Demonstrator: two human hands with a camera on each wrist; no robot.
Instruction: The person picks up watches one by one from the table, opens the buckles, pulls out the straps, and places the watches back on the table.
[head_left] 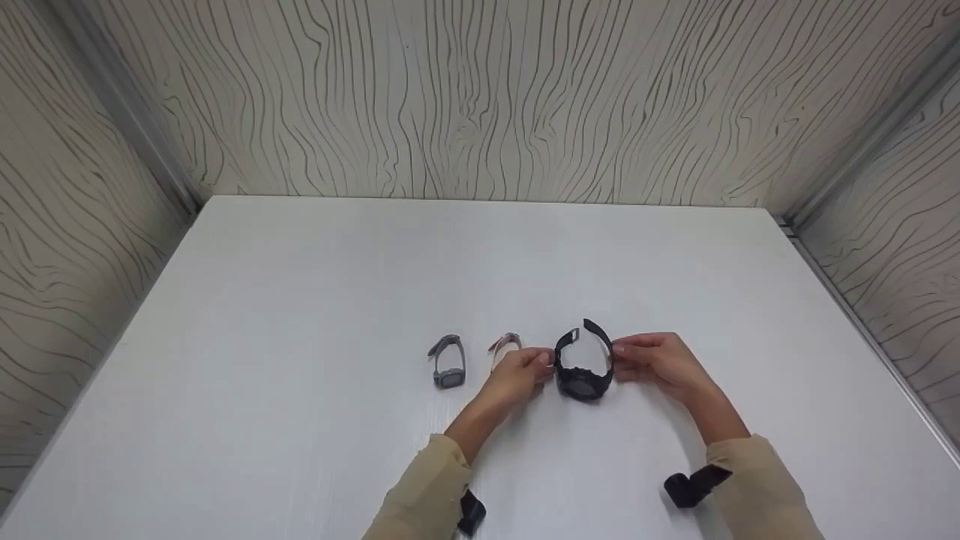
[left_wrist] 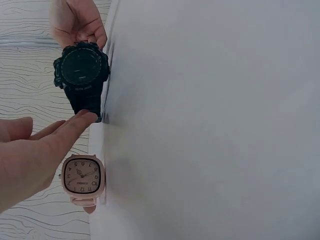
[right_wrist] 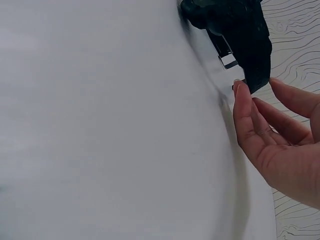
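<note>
The black watch (head_left: 583, 385) sat just right of the middle of the head frame, between the two hands, its face toward the bottom edge and its strap (right_wrist: 257, 62) unfastened, ends pointing up. The right hand (head_left: 661, 363) pinched the strap from the right between thumb and fingers. The left hand (head_left: 517, 375) touched the strap from the left with fairly straight fingertips. A pink watch (left_wrist: 82, 176), partly hidden by the left hand in the head frame, lay just left of the black one; a grey watch (head_left: 450, 379) lay further left. All three were on the white table (head_left: 225, 337), with a wood-patterned wall (head_left: 480, 97) across the top.
</note>
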